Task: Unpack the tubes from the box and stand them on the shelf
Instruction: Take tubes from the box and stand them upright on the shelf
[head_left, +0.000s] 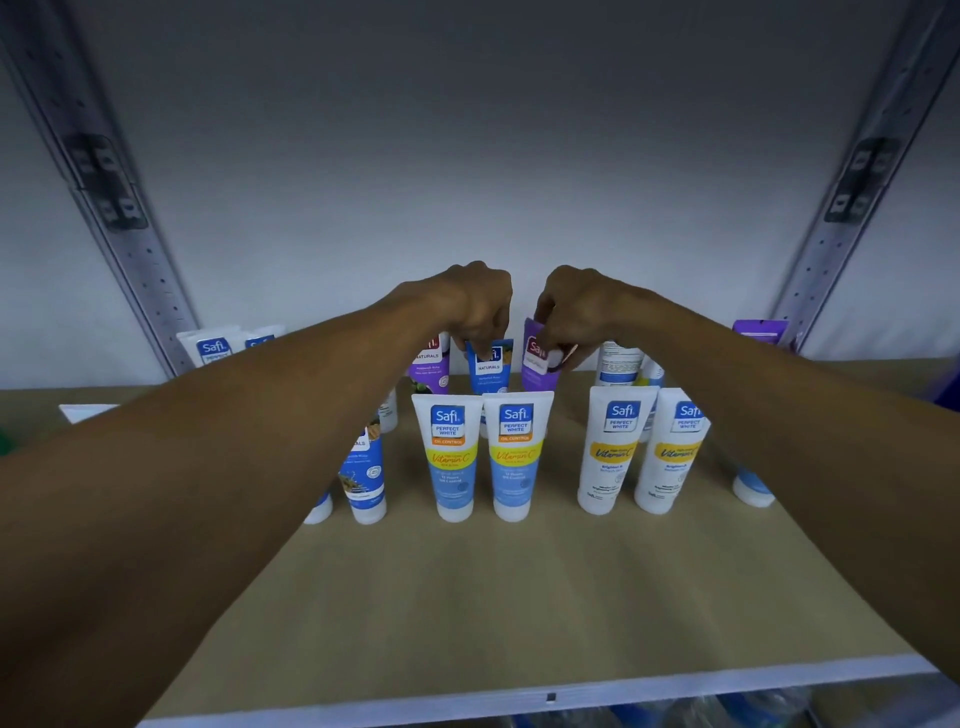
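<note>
On the shelf (519, 597), a white pair (483, 457) (the oil-control ones) stands upright on its caps. Just behind that pair, placing is the step in hand. The left hand (478, 306) pinches the crimped top of a blue tube (488, 371), and the right hand (576, 312) curls round a purple tube (535, 371) beside it, which seems to lean. Next, I judge, each needs settling on its cap and a gentle release, so that no neighbour topples.

left perforated upright (137, 254), right perforated upright (826, 244), white back wall (478, 156), white sheet (85, 412)
</note>
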